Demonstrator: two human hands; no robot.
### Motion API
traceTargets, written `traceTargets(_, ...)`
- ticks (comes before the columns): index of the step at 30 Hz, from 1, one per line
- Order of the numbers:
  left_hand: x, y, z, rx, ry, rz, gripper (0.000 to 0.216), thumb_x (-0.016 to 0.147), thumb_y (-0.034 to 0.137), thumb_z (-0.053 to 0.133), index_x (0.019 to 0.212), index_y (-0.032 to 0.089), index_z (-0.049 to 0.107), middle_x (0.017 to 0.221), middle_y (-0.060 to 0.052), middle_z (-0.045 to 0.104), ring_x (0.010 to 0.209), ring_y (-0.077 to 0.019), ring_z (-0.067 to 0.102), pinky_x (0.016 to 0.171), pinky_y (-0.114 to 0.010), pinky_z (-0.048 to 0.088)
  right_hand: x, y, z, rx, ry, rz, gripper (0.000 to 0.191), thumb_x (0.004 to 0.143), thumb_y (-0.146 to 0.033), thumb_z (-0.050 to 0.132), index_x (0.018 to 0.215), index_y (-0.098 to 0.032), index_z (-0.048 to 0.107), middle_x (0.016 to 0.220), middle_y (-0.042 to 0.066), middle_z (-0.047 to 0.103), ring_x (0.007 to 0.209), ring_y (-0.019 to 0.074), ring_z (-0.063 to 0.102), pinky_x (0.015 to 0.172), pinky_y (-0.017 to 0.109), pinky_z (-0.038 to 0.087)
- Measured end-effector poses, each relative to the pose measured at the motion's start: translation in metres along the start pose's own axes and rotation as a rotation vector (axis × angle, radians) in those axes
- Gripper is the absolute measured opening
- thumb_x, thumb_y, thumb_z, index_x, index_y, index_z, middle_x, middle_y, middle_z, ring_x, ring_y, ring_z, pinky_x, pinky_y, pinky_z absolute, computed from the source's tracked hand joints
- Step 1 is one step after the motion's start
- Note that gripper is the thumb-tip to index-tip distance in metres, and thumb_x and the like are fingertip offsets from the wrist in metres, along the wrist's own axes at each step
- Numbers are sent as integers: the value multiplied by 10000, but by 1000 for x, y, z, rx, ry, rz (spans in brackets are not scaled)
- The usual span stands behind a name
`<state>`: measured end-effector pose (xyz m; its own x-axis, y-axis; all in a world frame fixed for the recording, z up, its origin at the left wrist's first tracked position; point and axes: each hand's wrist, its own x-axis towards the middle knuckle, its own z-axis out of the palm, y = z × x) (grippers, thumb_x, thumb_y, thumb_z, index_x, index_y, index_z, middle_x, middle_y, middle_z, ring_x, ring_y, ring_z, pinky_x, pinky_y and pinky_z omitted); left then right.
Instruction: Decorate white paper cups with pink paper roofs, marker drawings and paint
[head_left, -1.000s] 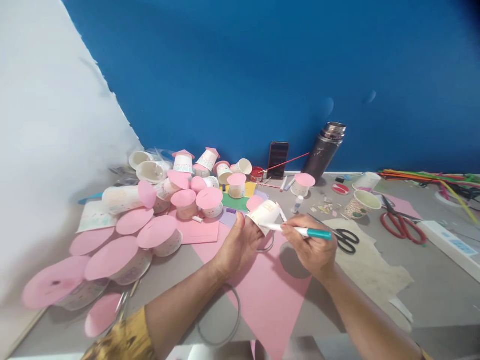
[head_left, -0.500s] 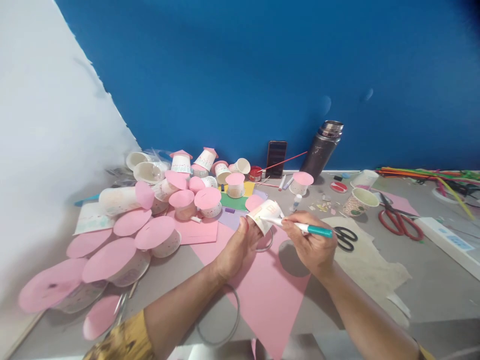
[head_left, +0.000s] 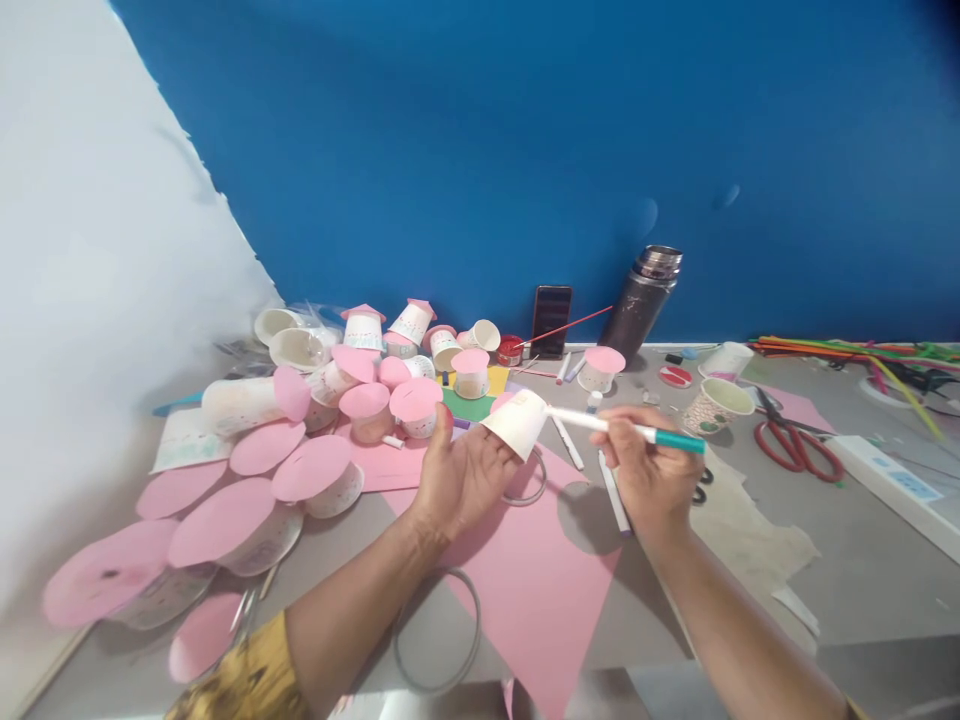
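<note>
A small white paper cup (head_left: 517,424) sits over the fingertips of my left hand (head_left: 463,478), tilted with its base toward the upper right. The fingers reach inside the cup, and the thumb points up, apart from it. Faint drawing shows on the cup's upper side. My right hand (head_left: 651,470) grips a white marker (head_left: 592,420) with a teal end. The marker's white tip is beside the cup's base; I cannot tell whether they touch. Below the hands lies a large pink paper sheet (head_left: 536,600) with a round hole in it.
Several cups with pink paper discs (head_left: 311,466) crowd the left. Two loose white markers, one here (head_left: 613,495), lie beside my right hand. Red-handled scissors (head_left: 798,450), a patterned cup (head_left: 718,405) and a power strip (head_left: 896,490) are rightward. A dark flask (head_left: 640,310) and a phone (head_left: 551,322) stand behind.
The marker has moved right, from the cup's drawn side to near its base. My left hand has opened out and turned, and the cup has turned with it. Loose markers are uncovered.
</note>
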<state>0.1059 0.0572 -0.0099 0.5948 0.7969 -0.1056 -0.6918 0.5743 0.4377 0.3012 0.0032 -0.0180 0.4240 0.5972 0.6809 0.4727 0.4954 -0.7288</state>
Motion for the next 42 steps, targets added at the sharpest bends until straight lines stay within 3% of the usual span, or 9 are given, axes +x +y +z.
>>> traceTargets(4, -2, 3, -1, -59, 22, -72, 992, 990, 787, 255, 1579, -3, 363, 1357, -254, 692, 1194, -297, 698, 946, -362, 557, 5, 11, 2, 60, -21, 207, 331, 1010, -478, 617, 1183, -215, 719, 910, 61, 812, 600, 142, 674, 576, 275, 537)
traceTargets(8, -5, 0, -4, -69, -82, -180, 1011, 981, 796, 273, 1550, -32, 384, 1269, -261, 721, 1015, -300, 729, 775, -358, 561, 9, 10, 3, 80, -183, 277, 378, 924, -508, 715, 1180, -230, 735, 1093, 96, 815, 965, 239, 765, 768, 335, 610)
traceTargets(13, -5, -1, -5, -68, -160, -227, 972, 985, 780, 327, 1527, -20, 433, 1331, -260, 694, 1157, -317, 689, 883, -365, 535, 10, 5, 5, 163, -271, 324, 430, 815, -500, 817, 1146, -232, 754, 1118, 77, 810, 1007, 265, 767, 773, 334, 620)
traceTargets(18, -7, -6, -7, 68, -192, -167, 928, 969, 779, 397, 1456, 4, 552, 1388, -255, 671, 1252, -346, 641, 976, -401, 503, 9, 4, 6, 176, -221, 374, 462, 766, -509, 856, 1115, -222, 763, 1085, 84, 811, 972, 269, 768, 762, 331, 608)
traceTargets(23, -11, -16, -3, 210, -342, -89, 800, 981, 696, 501, 1382, 18, 638, 1405, -253, 670, 1403, -393, 548, 1162, -461, 387, 8, 8, 9, 274, -152, 525, 494, 743, -547, 874, 1080, -208, 746, 974, 86, 823, 868, 249, 766, 748, 333, 585)
traceTargets(28, -10, -6, -1, 44, -202, -146, 843, 1019, 675, 416, 1486, -23, 499, 1394, -263, 673, 1265, -328, 667, 981, -373, 537, 9, 12, 7, 264, -184, 456, 485, 837, -597, 777, 1122, -205, 764, 1014, 94, 815, 934, 254, 750, 798, 360, 589)
traceTargets(32, -8, 2, -2, -35, -89, -147, 884, 1019, 705, 362, 1553, 1, 393, 1358, -260, 689, 1103, -300, 733, 802, -344, 586, 8, 11, 4, 300, -259, 469, 475, 806, -518, 835, 1192, -256, 750, 1123, 74, 807, 1043, 257, 745, 860, 356, 602)
traceTargets(36, -7, 3, -5, -15, -112, -180, 915, 1008, 730, 344, 1539, -13, 406, 1303, -267, 709, 1131, -318, 721, 847, -367, 584, 9, 11, 3, 344, -282, 537, 525, 751, -501, 882, 1193, -250, 753, 1118, 84, 809, 988, 262, 749, 726, 315, 605)
traceTargets(42, -13, -6, -9, 306, -226, -56, 904, 917, 821, 457, 1332, 52, 686, 1394, -239, 679, 1351, -388, 591, 1102, -446, 476, 9, 16, 4, 364, -180, 601, 531, 688, -498, 927, 1111, -207, 789, 986, 66, 801, 834, 209, 724, 693, 301, 576)
